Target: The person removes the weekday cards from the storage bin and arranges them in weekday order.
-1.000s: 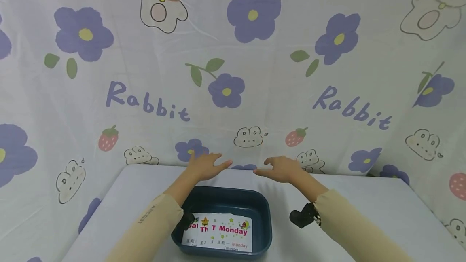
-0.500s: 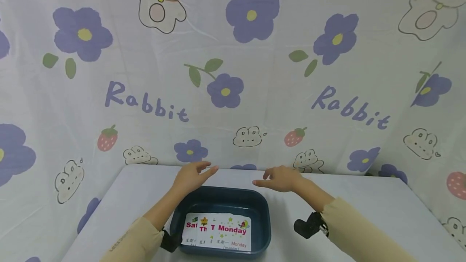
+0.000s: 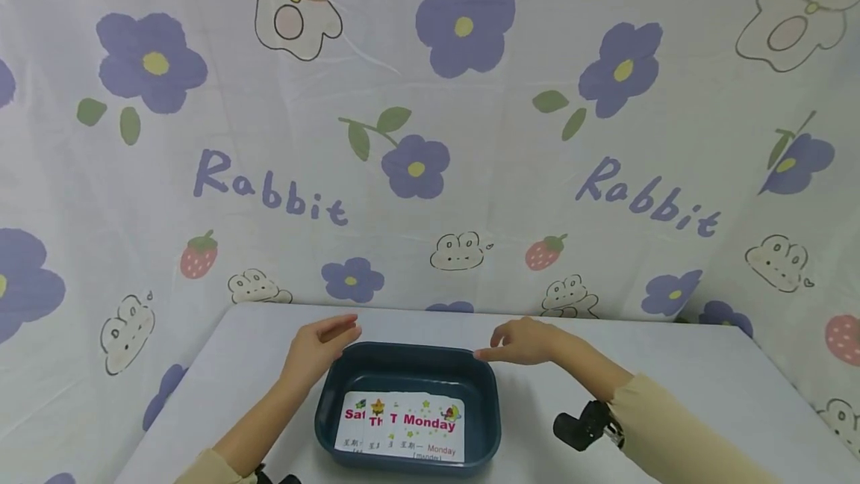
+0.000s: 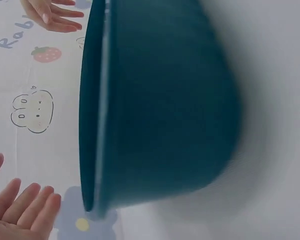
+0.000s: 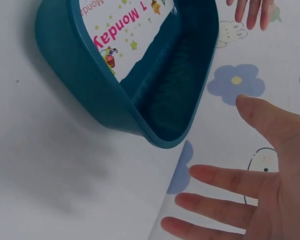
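Observation:
A dark teal plastic basin [image 3: 488, 424] stands on the white table, and several printed weekday cards [image 3: 430, 428] lie in it, the front one reading "Monday". My left hand [image 3: 319, 349] hovers by the basin's far left corner, holding nothing. Its fingers look relaxed in the left wrist view, a little apart from the rim. By the far right corner is my right hand [image 3: 524, 340], also holding nothing. In the right wrist view its fingers [image 5: 225, 210] are spread and straight, with a gap between them and the basin.
The white tabletop [image 3: 678, 402] stretches to both sides of the basin. Behind it hangs a pale cloth [image 3: 497, 193] printed with purple flowers, rabbits and strawberries. A black wrist camera [image 3: 584, 426] is strapped at the right sleeve.
Both hands have come down and nearer. The left hand has shifted left toward the basin's far left corner, the right hand slightly right. The basin and cards have stayed in place.

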`<state>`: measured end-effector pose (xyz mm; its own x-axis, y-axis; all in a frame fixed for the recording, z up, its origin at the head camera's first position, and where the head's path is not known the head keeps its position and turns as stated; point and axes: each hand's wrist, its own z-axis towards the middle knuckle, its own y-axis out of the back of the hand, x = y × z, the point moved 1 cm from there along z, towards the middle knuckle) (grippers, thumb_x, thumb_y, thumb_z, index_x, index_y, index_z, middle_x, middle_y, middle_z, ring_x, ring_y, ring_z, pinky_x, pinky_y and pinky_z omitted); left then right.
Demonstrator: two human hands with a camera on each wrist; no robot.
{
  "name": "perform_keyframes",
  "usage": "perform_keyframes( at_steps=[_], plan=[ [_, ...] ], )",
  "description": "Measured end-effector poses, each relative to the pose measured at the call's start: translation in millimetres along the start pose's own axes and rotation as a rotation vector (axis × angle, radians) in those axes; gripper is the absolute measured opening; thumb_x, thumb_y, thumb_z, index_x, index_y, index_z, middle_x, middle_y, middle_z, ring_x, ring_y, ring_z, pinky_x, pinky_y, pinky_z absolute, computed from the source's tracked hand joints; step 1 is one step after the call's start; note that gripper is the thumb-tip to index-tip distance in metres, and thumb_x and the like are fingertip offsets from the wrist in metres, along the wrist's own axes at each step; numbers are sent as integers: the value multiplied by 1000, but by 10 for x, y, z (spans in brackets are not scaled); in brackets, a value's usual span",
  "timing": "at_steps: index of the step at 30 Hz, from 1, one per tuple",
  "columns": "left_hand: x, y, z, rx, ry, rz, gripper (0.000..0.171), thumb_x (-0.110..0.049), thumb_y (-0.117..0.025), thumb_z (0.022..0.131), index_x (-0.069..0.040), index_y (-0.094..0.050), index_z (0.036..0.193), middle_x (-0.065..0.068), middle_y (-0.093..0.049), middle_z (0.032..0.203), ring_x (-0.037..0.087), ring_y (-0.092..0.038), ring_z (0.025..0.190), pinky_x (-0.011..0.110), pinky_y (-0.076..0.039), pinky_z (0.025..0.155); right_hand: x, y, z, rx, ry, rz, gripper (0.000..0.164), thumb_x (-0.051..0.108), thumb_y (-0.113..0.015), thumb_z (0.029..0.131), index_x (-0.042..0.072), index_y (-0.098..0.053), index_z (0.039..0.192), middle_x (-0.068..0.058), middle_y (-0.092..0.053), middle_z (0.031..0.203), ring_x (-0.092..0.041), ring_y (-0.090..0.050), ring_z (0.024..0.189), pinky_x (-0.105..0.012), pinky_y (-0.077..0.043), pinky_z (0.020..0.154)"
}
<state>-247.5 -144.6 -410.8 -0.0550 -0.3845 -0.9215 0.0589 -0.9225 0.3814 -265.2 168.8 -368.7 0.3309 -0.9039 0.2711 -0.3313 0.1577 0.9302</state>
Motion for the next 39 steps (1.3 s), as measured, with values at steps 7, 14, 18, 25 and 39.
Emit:
perform_keyframes(
  at_steps=[7,14,18,25,39],
  plan=[
    [148,130,-173,-39,98,-149,38,-18,-63,88,-3,-58,122,14,-61,121,22,-60,107,29,-51,84,22,12,-149,79,-21,55,50,50,-58,84,4,-66,103,-7,-67,96,-22,-61,89,-44,-51,77],
    [310,200,-316,-89,169,-168,39,-16,-65,86,-2,-58,122,14,-60,121,18,-61,107,29,-48,89,2,5,-236,141,-42,83,50,51,-57,83,6,-67,102,-4,-67,96,-20,-61,90,-44,-50,79],
    [408,188,-371,-81,234,-220,42,-16,-67,85,-1,-57,123,14,-60,122,15,-62,103,26,-51,84,1,10,-273,161,-48,88,53,52,-57,83,4,-66,105,-6,-67,99,-23,-61,92,-46,-50,79],
    [688,139,-396,-82,285,-295,53,-28,-72,79,-3,-57,124,10,-62,120,10,-64,99,24,-52,80,-25,-50,-287,221,-94,139,49,51,-59,83,8,-66,104,-5,-66,95,-23,-63,84,-44,-54,71],
    [650,1,-555,-96,411,-282,50,-21,-65,86,-5,-51,131,18,-55,127,24,-61,106,40,-50,86,135,-128,-378,315,-87,146,40,49,-57,85,11,-67,86,1,-64,79,-17,-61,75,-39,-54,69]
  ],
)
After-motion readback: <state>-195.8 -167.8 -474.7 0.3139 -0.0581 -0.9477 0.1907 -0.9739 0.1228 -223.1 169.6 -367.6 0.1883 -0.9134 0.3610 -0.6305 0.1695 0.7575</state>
